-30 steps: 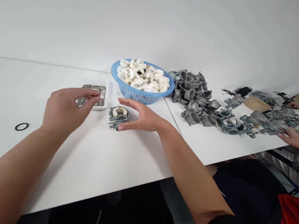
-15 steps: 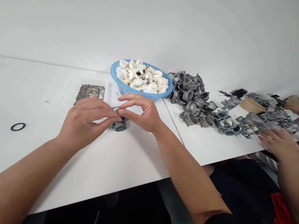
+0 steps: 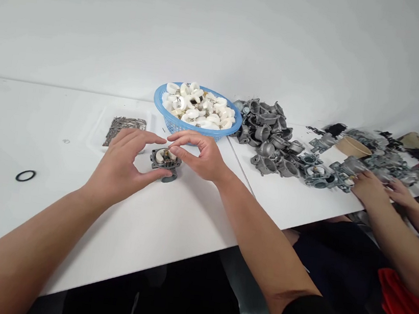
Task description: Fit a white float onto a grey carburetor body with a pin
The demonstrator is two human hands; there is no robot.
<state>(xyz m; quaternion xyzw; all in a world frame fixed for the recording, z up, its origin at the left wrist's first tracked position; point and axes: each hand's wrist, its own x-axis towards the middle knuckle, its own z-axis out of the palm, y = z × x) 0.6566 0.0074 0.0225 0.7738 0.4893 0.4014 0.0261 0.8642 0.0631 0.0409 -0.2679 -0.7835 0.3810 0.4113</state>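
Note:
A grey metal carburetor body (image 3: 165, 163) with a white float in its top sits on the white table (image 3: 186, 216). My left hand (image 3: 123, 166) cups its left side, thumb under it and fingers curved above. My right hand (image 3: 196, 154) pinches at its top right with thumb and forefinger; I cannot make out anything between them. A clear tray of thin metal pins (image 3: 124, 126) lies just behind my left hand.
A blue basket (image 3: 196, 124) of white floats stands behind the carburetor. A heap of grey castings (image 3: 270, 136) lies to its right. Another person's hands (image 3: 373, 186) work among more carburetors and a brown paper cup (image 3: 354, 145). A black rubber ring (image 3: 25, 175) lies far left.
My left hand came from the pin tray to the carburetor body. Both hands closed round it, then spread slightly, so its top with the float shows again.

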